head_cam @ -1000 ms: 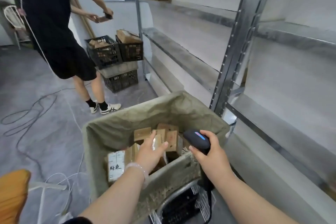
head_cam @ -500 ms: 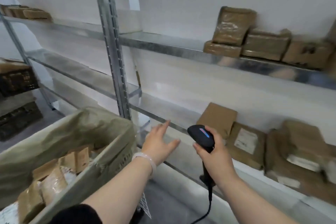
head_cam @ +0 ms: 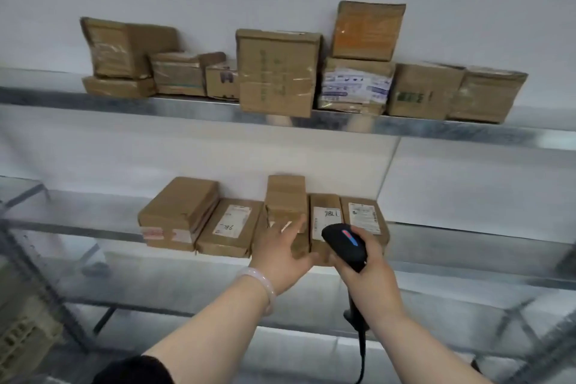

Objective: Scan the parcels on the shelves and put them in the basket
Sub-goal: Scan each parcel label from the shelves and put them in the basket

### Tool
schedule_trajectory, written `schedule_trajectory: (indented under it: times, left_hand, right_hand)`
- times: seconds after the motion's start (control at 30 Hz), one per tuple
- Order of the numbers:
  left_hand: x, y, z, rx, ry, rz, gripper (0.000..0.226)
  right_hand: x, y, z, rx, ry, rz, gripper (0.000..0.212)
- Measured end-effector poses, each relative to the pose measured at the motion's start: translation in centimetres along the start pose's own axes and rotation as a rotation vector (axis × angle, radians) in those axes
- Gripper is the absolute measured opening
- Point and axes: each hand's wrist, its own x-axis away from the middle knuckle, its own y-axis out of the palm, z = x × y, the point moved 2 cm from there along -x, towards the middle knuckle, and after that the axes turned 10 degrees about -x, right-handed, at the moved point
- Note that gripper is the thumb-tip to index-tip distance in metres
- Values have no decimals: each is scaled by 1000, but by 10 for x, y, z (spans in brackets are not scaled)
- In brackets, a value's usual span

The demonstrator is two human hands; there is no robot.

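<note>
**At the lower shelf: a fresh parcel is being reached for**

On the galvanised steel lower shelf (head_cam: 78, 227), left to right:

- thick brown cardboard box with red-printed tape (head_cam: 179, 212);
- flat brown parcel with a pen-marked white label (head_cam: 230, 227);
- upright taped brown carton (head_cam: 285, 199);
- narrow brown parcel with a handwritten white label (head_cam: 325, 215);
- brown parcel with a printed white label (head_cam: 364, 215).

All five are lying on the shelf.

Left hand (head_cam: 285, 254): fingers spread and straight, against the front of the upright taped brown carton or just short of it (blur forbids certainty). It grasps nothing.

Right hand (head_cam: 369, 274): clenched round the black corded handheld scanner with a blue-and-red strip (head_cam: 344, 241), whose head sits in front of the narrow parcel.

Change: a second ago the left hand hung over the fabric-lined basket of parcels. Since then the view has swung to the shelves and both hands have come up to this row. The basket is now out of frame.

Reading: one deposit looks finished and a new cycle is opening, with gripping and scanning to come. The row of brown cartons on the upper shelf (head_cam: 276, 72) also awaits.
</note>
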Motion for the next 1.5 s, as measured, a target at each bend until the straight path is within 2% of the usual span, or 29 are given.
schedule_trajectory:
  times: [0.23,0.5,0.63,0.73,0.87,1.07,1.17,1.3,1.4,1.43,1.5]
  left_hand:
    - [-24,65,68,-8,74,-162,78]
    - [-87,106,93,-7,45,-270,75]
    - [-127,121,91,25,-19,-285,81]
    - [-154,125,87,-127,-49,-262,79]
    - [-167,137,87,-368,-43,-379,77]
    - [-164,159,105,-406,-26,-349,66]
    - [-165,169,115,-299,-91,-269,64]
    - [-176,180,126,68,-369,-119,64]
    - [-186,192,129,265,-599,-119,81]
    - [-188,197,130,301,-642,-112,79]
    - [-185,201,131,351,-676,-68,59]
  right_hand:
    - [-12,-83,40,48,80,129,54]
    - [-54,-109,78,135,181,174,56]
    - [-87,-114,85,178,213,176,55]
    - [-112,-116,88,178,234,201,54]
    - [-133,-117,101,140,263,195,54]
    - [-167,-134,116,102,276,151,51]
    - [-186,-147,121,103,258,110,53]
    - [-212,-160,130,109,266,-7,53]
    - [-228,-161,137,96,251,-93,54]
    - [-230,-160,139,79,244,-122,54]
    - [-230,-159,144,45,237,-169,54]
